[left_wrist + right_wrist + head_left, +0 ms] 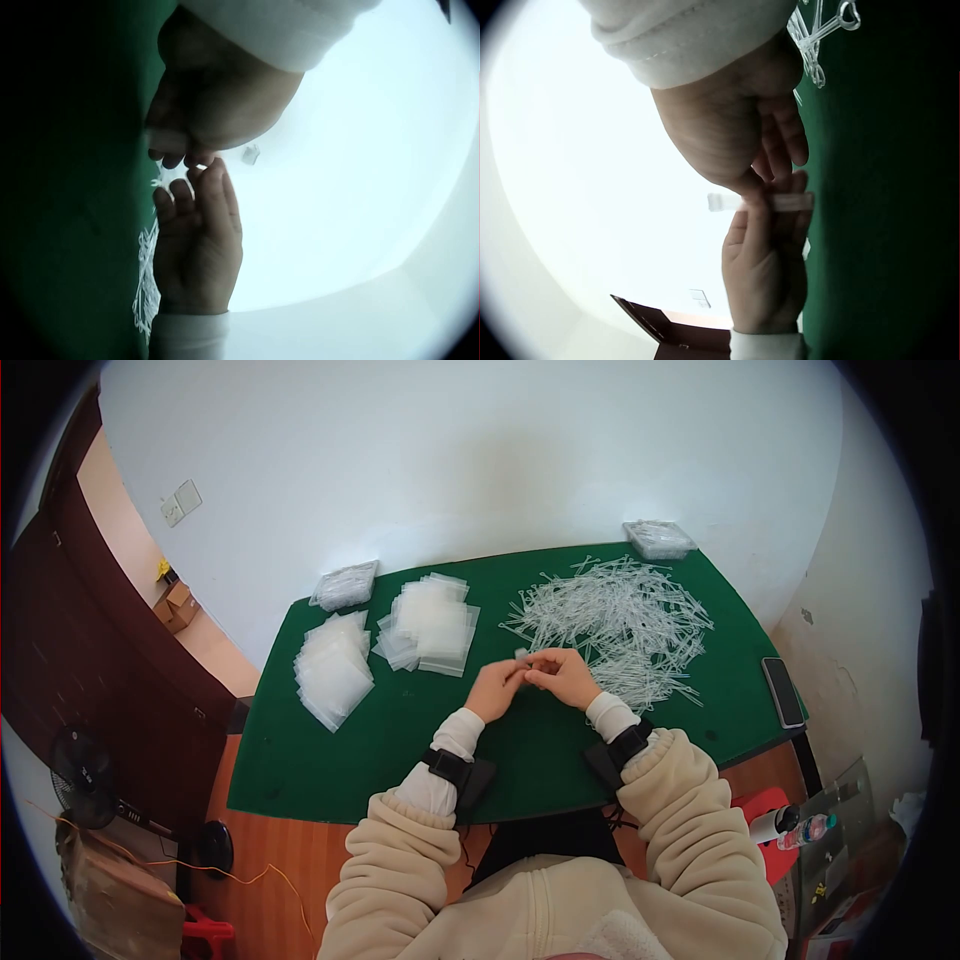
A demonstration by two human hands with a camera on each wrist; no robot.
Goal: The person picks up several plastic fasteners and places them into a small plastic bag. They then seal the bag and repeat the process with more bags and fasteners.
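Observation:
Over the middle of the green table, the left hand [495,690] and right hand [563,678] meet at their fingertips. A short, clear, flat piece [791,202] lies across the left fingers [776,225], pinched under the left thumb; its far end juts past the hands. Thumb and fingers of the right hand [199,247] close on the same piece beside the left ones, partly hidden by the left palm. Right of the hands spreads a loose heap of clear plastic sticks with looped ends [610,620]. Clear flat bags lie left in two piles, one [430,622] nearer the hands, another [335,672] farther left.
Filled clear packs stand at the table's back left [345,587] and back right [660,539]. A phone [782,692] lies at the right edge. A white wall [480,460] rises behind the table [300,770]. Bottles [805,830] stand low at the right, a fan [82,775] at the left.

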